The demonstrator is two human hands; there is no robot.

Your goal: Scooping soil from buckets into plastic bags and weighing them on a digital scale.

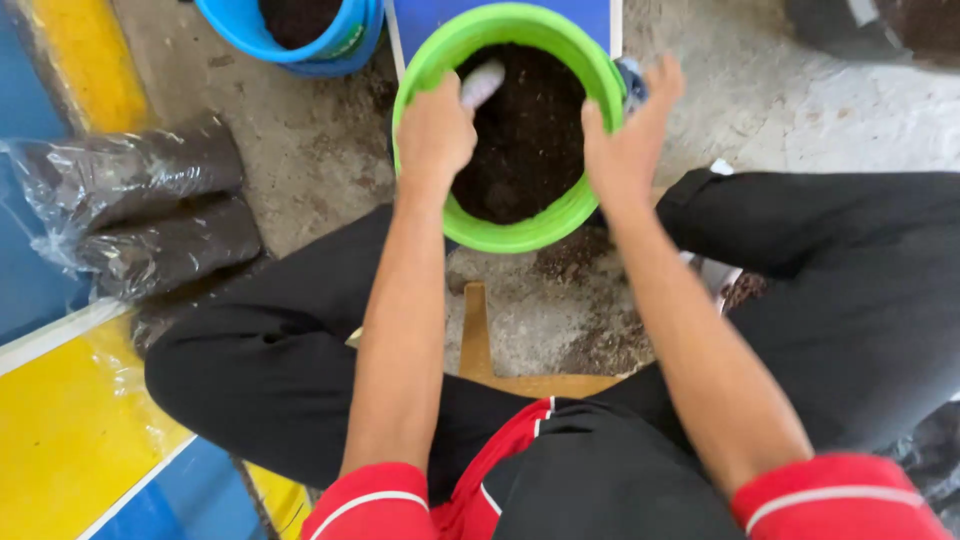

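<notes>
The green pot [520, 228] of soil: our left hand [433, 135] grips a pale handle [481, 84] with closed fingers; our right hand [628, 140], fingers together, touches the rim.

A pot [508, 232] sits on the floor [800, 100] between the person's knees, soil [525, 140] in it. The left hand [433, 135] is over the pot's rim at nine o'clock, gripping a small tool [482, 84] that points into the soil. The right hand [625, 140] rests on the rim at three o'clock. A second pot [290, 35] stands at eleven o'clock of the first. Two bagged soil packs [150, 205] lie at nine o'clock, well apart.
</notes>
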